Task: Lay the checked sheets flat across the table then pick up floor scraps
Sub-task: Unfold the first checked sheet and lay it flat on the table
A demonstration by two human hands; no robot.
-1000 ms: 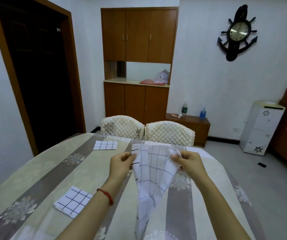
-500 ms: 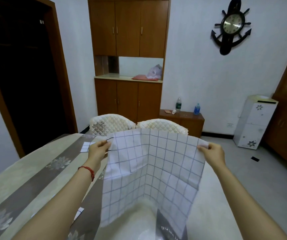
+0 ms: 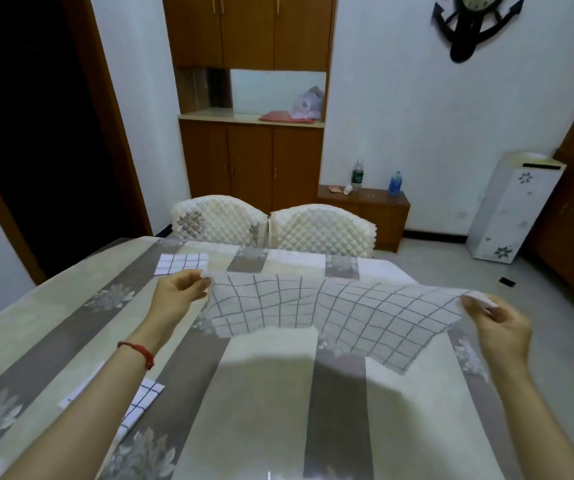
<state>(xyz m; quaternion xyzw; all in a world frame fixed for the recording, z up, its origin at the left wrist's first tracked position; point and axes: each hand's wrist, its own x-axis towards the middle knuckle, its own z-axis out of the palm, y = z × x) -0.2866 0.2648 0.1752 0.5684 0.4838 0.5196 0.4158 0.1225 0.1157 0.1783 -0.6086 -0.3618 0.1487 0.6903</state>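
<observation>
Overhead, both hands pinch a thin white grid-checked sheet (image 3: 330,310) by its far corners, left hand (image 3: 178,299) and right hand (image 3: 497,327) spread wide, stretching it above the striped floral tablecloth (image 3: 265,393).

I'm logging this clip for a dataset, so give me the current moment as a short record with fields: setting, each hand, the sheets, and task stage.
setting: dining table with striped floral cloth, two quilted chairs behind
left hand: pinching one corner of the large checked sheet
right hand: pinching the opposite corner
large checked sheet: spread wide, sagging above the table
small checked sheets: one at the far left, one near the left forearm, both lying flat
task stage: laying sheets; floor scraps not yet started
</observation>
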